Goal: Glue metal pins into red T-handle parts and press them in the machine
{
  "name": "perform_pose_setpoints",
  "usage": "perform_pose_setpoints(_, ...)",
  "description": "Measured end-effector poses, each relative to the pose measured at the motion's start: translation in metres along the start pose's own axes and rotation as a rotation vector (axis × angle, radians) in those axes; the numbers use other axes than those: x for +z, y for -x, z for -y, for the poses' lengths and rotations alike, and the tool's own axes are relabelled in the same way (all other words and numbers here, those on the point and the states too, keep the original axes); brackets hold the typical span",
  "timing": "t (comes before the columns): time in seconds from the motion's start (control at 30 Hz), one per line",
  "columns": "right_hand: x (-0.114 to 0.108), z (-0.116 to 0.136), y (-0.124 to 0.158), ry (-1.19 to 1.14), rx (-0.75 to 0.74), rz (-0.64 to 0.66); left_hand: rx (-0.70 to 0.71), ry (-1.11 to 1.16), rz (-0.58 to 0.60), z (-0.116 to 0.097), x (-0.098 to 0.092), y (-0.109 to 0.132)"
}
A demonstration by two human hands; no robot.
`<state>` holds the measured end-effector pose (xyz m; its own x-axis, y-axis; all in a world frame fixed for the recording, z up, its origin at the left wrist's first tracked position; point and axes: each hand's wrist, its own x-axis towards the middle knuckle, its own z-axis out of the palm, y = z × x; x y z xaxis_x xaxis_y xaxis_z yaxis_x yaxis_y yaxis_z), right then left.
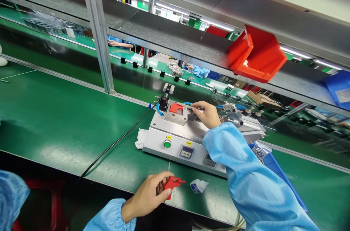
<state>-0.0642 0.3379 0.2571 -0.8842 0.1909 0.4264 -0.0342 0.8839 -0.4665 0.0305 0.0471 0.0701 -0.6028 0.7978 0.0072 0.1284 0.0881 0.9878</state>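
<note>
My left hand [149,192] is closed on a red pistol-shaped plastic part [172,184], held just over the bench's front edge. Farther off, my right hand [206,113] reaches over a bench-top machine [160,134] and pinches a thin metal piece [189,107]. That piece points at a second red plastic part [175,108], which lies in the metal fixture [176,117] on top of the machine. Whether the metal piece touches the red part, I cannot tell. A small white bottle [199,186] with a blue label lies on its side, right of my left hand.
The machine has a green button [167,144] and counters on its front. A black cable [117,136] runs across the green bench. Beside the machine at right is a blue tray [284,178] with bagged parts. A red bin [258,54] hangs from the shelf above; co-workers' blue sleeves show beyond.
</note>
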Motion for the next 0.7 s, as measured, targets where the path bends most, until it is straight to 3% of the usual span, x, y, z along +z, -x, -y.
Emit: perform_pose_setpoints(0.7,0.0032,0.0073,-0.0011,-0.035,0.014,-0.030,0.026,-0.003,-0.012,-0.0036,-0.0005,-0.0003)
